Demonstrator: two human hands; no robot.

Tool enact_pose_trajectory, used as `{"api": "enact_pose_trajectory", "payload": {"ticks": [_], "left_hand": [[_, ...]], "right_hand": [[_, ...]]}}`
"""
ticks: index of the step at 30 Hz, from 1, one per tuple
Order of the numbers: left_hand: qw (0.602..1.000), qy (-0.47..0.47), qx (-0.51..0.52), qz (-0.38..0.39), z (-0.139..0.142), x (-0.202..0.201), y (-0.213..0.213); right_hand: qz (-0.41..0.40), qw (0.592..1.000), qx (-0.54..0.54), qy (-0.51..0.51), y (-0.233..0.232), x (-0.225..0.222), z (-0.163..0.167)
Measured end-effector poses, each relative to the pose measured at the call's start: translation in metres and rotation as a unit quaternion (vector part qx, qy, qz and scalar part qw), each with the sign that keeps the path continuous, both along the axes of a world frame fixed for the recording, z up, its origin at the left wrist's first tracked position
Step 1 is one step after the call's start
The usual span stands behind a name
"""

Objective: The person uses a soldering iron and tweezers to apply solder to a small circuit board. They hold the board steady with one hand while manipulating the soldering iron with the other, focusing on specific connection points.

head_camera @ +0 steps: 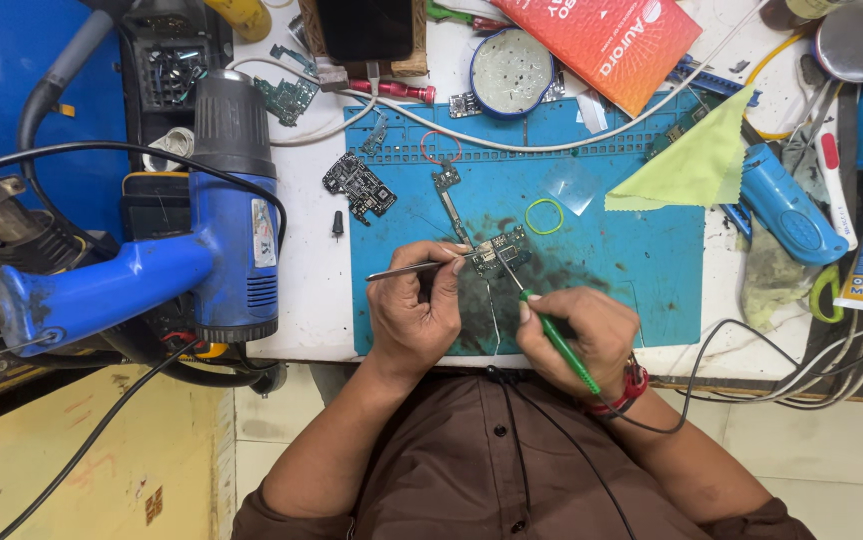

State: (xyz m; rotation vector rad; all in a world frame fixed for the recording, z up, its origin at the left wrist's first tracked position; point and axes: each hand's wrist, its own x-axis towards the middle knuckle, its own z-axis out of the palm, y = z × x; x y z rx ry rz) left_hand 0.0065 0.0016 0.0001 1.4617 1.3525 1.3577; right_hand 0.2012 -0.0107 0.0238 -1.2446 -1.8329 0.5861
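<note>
Working at a white bench (pixel 312 300), a person leans over one blue mat (pixel 652 270) with both hands near its front edge. One blue heat gun (pixel 202 240) stands off the mat to the left, its nozzle end up. One green cloth (pixel 697 165) and one red booklet (pixel 602 35) lie at the mat's far right corner, one round tin (pixel 512 70) just behind the mat. Four circuit boards show, as far as the clutter allows a count: a green one (pixel 289 97) and a black one (pixel 359 187) on the bare bench, a narrow one (pixel 449 195) on the mat, and the small board (pixel 499 252) under work at mid-mat, its long axis slanting up to the right. The left hand (pixel 417 310) is curled narrow, pinching tweezers (pixel 414 268) that lie nearly level, tips right, reaching the small board's left edge. The right hand (pixel 582 335) is closed around a green soldering iron (pixel 552 335) held like a pen, handle toward the wrist, tip pointing up-left at the board's near edge. One green ring (pixel 544 216) lies on the mat just beyond.
</note>
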Motion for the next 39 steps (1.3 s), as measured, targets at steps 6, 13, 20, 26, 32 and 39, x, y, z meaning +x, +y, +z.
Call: {"api": "enact_pose_trajectory", "payload": {"ticks": [6, 13, 20, 26, 32, 39], "left_hand": [[1.0, -0.001, -0.002, 0.003, 0.001, 0.001, -0.001], [1.0, 0.007, -0.001, 0.004, 0.001, 0.001, 0.0], [1.0, 0.003, -0.002, 0.006, 0.001, 0.001, 0.0], [1.0, 0.004, -0.004, 0.004, 0.001, 0.0, 0.0], [1.0, 0.012, -0.007, 0.012, 0.003, 0.001, 0.001], [1.0, 0.019, -0.017, 0.01, 0.0, 0.0, 0.003]], "right_hand": [[0.0, 1.0, 0.02, -0.019, 0.001, -0.005, 0.005], [0.006, 1.0, 0.01, 0.0, 0.001, -0.004, 0.004], [-0.01, 1.0, 0.001, -0.001, 0.0, -0.004, 0.004], [-0.018, 1.0, -0.014, 0.002, 0.0, -0.003, 0.003], [-0.022, 1.0, -0.018, 0.01, 0.001, -0.002, 0.002], [-0.046, 0.995, -0.05, 0.068, -0.004, 0.004, -0.011]]}}
